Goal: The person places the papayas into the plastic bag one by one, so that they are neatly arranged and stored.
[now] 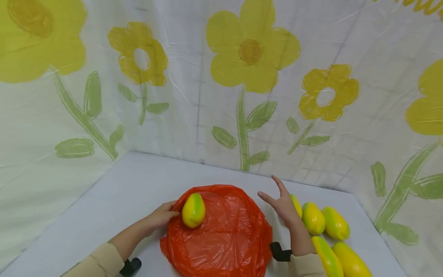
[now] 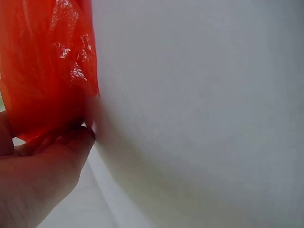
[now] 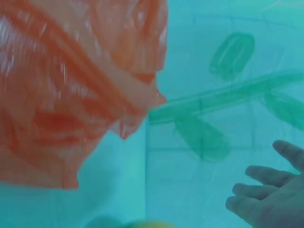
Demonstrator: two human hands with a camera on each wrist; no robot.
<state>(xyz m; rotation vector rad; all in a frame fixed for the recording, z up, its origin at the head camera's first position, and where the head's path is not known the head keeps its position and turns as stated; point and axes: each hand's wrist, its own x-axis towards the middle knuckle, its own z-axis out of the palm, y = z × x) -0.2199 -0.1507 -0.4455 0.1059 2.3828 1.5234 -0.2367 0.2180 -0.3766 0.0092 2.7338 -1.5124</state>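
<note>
A red plastic bag [image 1: 221, 240] stands with its mouth spread wide on the white table. Inside it, near the left rim, is one yellow-and-green papaya [image 1: 193, 211]. My left hand [image 1: 160, 218] grips the bag's left edge; in the left wrist view the bag's side [image 2: 47, 71] runs down between the thumb and the fingers of that hand [image 2: 42, 175]. Above the table to the right of the bag, my right hand [image 1: 285, 207] holds nothing, its fingers spread. The right wrist view shows those fingers [image 3: 270, 176] apart from the bag [image 3: 85, 95].
Several more papayas [image 1: 335, 223] lie on the right side of the table, behind and beside my right forearm. The white table [image 1: 138, 173] meets a hanging sheet [image 1: 187, 115] printed with yellow flowers at its back edge. Dark wrist-camera mounts [image 1: 131, 266] show near both sleeves.
</note>
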